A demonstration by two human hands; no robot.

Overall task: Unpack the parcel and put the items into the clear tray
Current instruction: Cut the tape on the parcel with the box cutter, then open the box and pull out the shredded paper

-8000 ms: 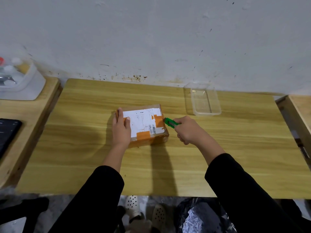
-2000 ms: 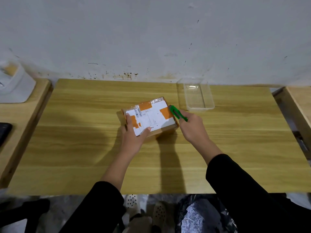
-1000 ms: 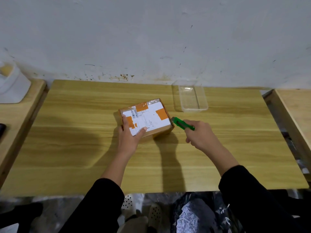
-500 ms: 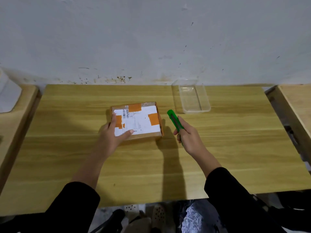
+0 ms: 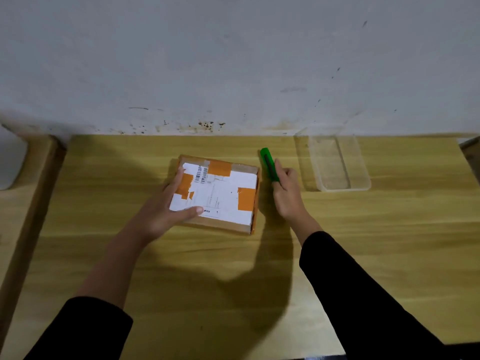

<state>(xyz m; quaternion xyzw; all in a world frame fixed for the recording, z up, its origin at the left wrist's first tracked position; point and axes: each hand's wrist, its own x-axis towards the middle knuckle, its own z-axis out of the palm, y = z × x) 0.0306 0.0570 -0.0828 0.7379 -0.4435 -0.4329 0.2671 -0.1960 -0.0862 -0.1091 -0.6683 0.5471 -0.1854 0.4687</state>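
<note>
A flat cardboard parcel (image 5: 223, 196) with a white label and orange tape lies closed on the wooden table (image 5: 207, 268). My left hand (image 5: 166, 209) grips its near-left corner, thumb across the label. Just right of the parcel, my right hand (image 5: 287, 193) holds a green box cutter (image 5: 269, 163) that points away from me, alongside the parcel's right edge. The clear tray (image 5: 337, 165) stands empty at the back right, near the wall.
A second wooden surface (image 5: 15, 216) adjoins the table on the left, with a white object (image 5: 10, 162) at its far end. The wall (image 5: 233, 61) runs directly behind the table. Another table edge (image 5: 471, 152) shows at the far right.
My left hand has turned the parcel so that its long side faces me. My right hand has drawn the cutter off the parcel's corner and holds it beside the right edge.
</note>
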